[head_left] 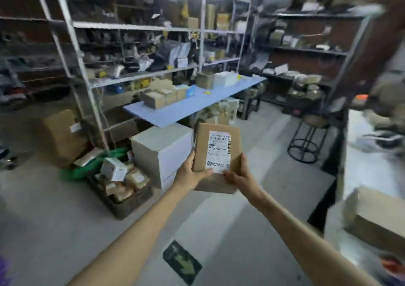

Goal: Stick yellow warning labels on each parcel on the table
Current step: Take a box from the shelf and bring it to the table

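I hold a brown cardboard parcel (202, 147) with a white shipping label out in front of me, above the floor. My left hand (190, 171) grips its lower left edge and my right hand (238, 176) grips its lower right edge, thumbs on the top face. Ahead stands a light blue table (186, 108) with several brown parcels (156, 98) at its left end and more boxes (206, 78) further back. Small yellow labels (206, 92) lie on the table's middle. No yellow label shows on the parcel I hold.
Metal shelving (140, 25) full of packages lines the back wall. A large white box (162, 152) and a crate of parcels (122, 187) sit on the floor left of the table. A black stool (306, 141) stands right. A cardboard box (374, 217) rests on a surface at my right.
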Motion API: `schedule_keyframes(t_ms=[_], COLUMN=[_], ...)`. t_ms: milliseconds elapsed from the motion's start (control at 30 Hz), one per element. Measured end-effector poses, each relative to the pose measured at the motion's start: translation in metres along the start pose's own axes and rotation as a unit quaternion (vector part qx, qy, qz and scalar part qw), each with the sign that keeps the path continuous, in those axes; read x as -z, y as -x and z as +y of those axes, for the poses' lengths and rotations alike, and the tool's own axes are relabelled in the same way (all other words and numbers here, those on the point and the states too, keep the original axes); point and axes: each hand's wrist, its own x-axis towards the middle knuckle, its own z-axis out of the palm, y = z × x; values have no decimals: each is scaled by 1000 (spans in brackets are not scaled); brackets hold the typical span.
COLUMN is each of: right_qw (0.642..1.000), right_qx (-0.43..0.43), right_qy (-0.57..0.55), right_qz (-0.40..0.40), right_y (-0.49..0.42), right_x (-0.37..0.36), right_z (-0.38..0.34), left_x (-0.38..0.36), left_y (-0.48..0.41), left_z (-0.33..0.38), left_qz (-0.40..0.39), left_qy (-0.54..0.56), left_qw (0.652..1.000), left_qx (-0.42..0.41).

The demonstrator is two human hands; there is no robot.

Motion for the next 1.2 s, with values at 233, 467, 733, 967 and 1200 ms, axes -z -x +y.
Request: schedule_keyframes(t_ms=[233,467,733,967,1200], right_qw=[993,979,960,950,958], right_qx=[-36,-46,-66,-76,-76], right_qy=[-11,8,17,38,27], right_qz=[110,200,272,300,274], right_y=[-37,-117,-200,-263,-348], right_x=[102,158,242,359,478], right_z=[33,47,61,98,118], left_x=[-99,-145,-216,-322,-410], left_y=[-113,-227,-342,-436,-536], left_z=[7,26,58,85,118], left_qz=[-120,-192,-249,-268,-261], left_qy=[-21,-23,-18,-19,-3], left_qw=[992,981,967,961,964], left_qx=[-8,-28,-53,-70,-58])
